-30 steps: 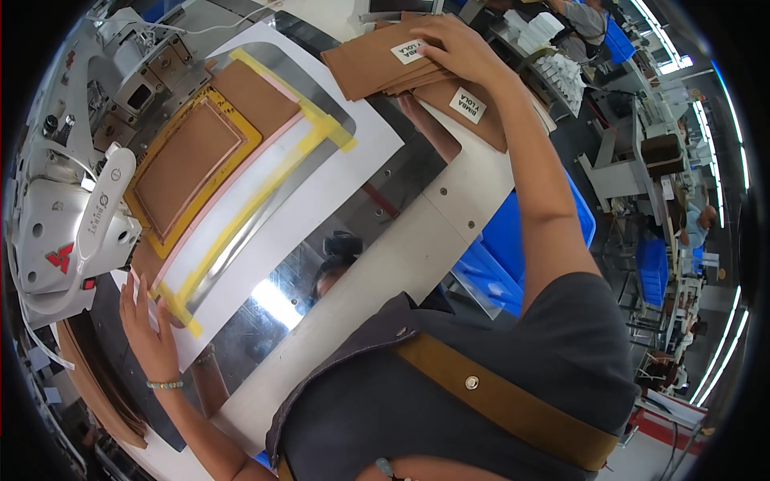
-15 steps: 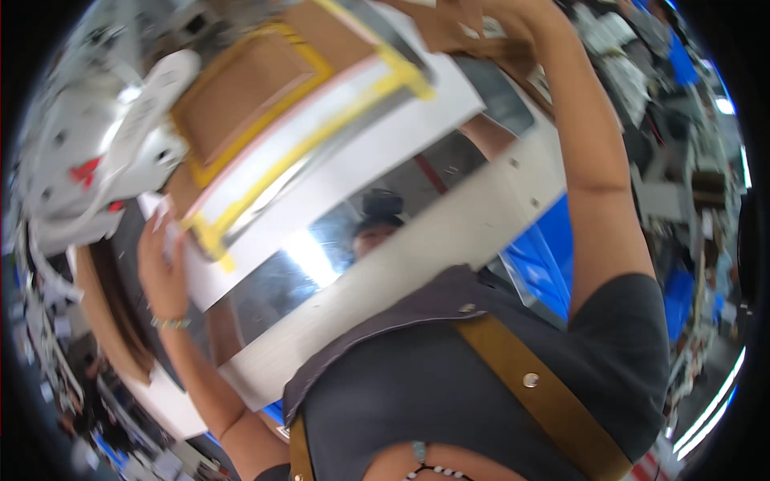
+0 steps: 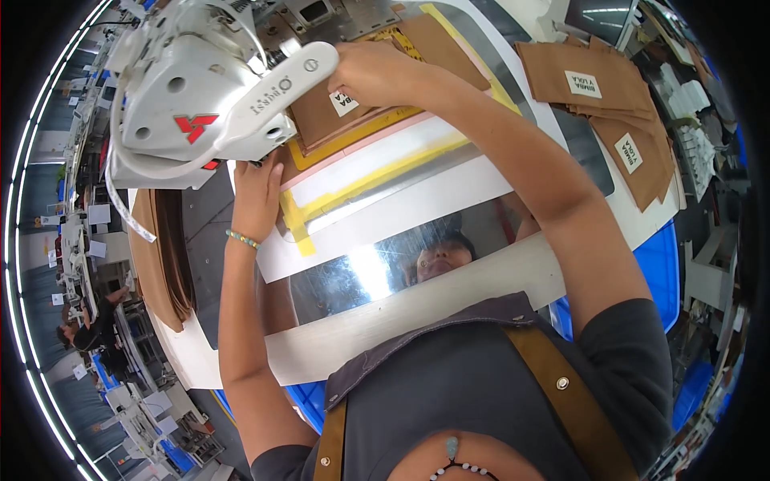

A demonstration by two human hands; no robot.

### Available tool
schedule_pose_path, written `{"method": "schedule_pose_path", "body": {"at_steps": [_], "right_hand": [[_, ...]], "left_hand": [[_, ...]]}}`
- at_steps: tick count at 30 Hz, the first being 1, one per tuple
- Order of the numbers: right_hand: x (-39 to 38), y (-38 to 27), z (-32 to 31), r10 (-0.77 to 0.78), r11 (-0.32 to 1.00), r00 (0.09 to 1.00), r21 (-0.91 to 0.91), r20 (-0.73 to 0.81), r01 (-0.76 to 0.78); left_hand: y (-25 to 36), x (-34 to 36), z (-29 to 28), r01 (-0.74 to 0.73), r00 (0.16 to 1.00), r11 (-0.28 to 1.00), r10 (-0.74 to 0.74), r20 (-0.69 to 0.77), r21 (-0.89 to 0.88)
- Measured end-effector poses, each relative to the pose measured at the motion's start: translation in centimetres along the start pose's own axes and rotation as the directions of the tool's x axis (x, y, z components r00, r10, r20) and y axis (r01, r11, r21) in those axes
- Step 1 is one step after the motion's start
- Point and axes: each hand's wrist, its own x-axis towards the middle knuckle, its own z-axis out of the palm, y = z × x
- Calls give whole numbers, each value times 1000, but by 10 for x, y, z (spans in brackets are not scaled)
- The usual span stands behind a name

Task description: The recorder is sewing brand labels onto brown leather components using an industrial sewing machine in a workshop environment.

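Observation:
A white sewing machine head [image 3: 188,104] with a red emblem stands over a flat template edged with yellow tape [image 3: 377,178]. Near its arm, my right hand [image 3: 377,74] has its fingers closed at the edge of a brown fabric piece with a white label [image 3: 343,103]. That piece lies over the yellow-bordered window of the template, and my hand and the machine partly cover it. My left hand [image 3: 258,196] lies at the template's left edge, fingers stretched forward and thumb apart. The machine head hides some of its fingertips.
To the right lies a stack of brown labelled pieces [image 3: 585,76], fanned over the table edge. More brown pieces [image 3: 164,256] are piled at the left. A shiny metal plate [image 3: 337,280] sits in front of me, with blue bins [image 3: 658,264] below the table.
My right hand has come from the upper right, leftward to the template window, with the brown labelled piece. My left hand stays at the template's left edge. The whole view has shifted.

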Motion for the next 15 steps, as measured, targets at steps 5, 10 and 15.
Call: {"method": "schedule_pose_path", "body": {"at_steps": [5,10,15], "right_hand": [[2,0,-3,42,999,999,16,31,-42],[-1,0,-3,73,997,995,21,69,-74],[-2,7,18,110,985,992,126,63,-117]], "left_hand": [[-29,14,23,37,998,998,-39,-46,-45],[-29,43,20,-119,992,966,104,-76,-231],[-28,61,20,-134,991,989,134,3,-69]]}}
